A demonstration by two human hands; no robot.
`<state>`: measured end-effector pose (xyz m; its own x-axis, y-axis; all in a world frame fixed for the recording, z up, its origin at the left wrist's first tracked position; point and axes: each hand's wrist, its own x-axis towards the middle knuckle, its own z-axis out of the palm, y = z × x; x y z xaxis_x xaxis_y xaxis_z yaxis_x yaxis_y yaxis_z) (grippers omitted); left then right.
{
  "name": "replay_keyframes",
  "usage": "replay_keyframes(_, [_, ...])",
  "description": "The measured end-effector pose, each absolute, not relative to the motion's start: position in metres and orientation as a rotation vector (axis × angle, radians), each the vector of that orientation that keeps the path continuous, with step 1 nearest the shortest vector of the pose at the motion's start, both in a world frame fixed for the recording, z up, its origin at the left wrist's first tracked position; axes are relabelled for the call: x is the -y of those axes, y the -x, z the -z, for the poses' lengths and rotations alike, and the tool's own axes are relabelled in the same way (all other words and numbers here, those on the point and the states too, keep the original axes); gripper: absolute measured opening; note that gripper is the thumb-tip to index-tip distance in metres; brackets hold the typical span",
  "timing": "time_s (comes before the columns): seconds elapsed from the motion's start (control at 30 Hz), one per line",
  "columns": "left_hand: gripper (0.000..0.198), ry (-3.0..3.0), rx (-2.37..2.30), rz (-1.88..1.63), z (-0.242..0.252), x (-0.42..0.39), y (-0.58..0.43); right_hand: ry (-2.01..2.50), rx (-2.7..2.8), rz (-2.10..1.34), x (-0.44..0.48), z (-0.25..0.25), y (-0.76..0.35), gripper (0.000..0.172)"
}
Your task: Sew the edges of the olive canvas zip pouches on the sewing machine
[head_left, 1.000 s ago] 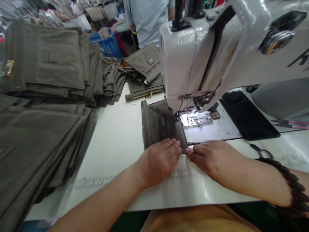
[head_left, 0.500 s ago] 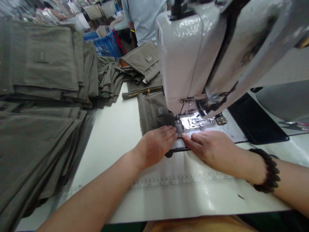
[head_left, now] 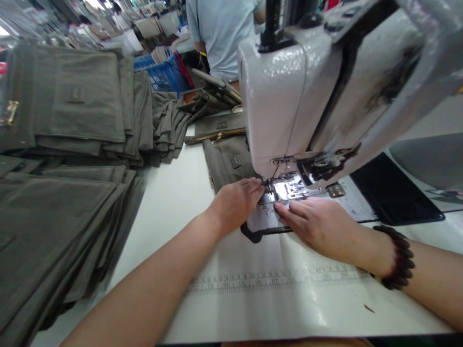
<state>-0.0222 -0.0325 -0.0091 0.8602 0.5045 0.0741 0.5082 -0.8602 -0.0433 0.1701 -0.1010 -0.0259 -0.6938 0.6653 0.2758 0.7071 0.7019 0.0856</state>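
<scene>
A grey-brown fabric pouch with a small label and a gold zip lies under the white sewing machine, its near end by the lit presser foot. My left hand rests flat on the pouch's near edge, fingers together and stretched toward the foot. Just right of it, my right hand lies flat on the machine bed, fingertips pointing at the needle plate. A dark bead bracelet circles my right wrist.
Tall stacks of folded grey-brown pieces fill the left side. More pouches lie behind the machine, near a blue crate. A person in a light blue shirt stands at the back. A ruler strip marks the white table.
The pouch has travelled away from me under the presser foot. Both hands followed it forward, up to the needle plate.
</scene>
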Motion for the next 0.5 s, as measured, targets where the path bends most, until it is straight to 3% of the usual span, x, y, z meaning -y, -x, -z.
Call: replay_keyframes(0.5, [0.023, 3.004, 0.980, -0.036, 0.0019, 0.0339, 0.0161, 1.112, 2.685, 0.265, 0.1009, 0.0270, -0.1708, 0.030])
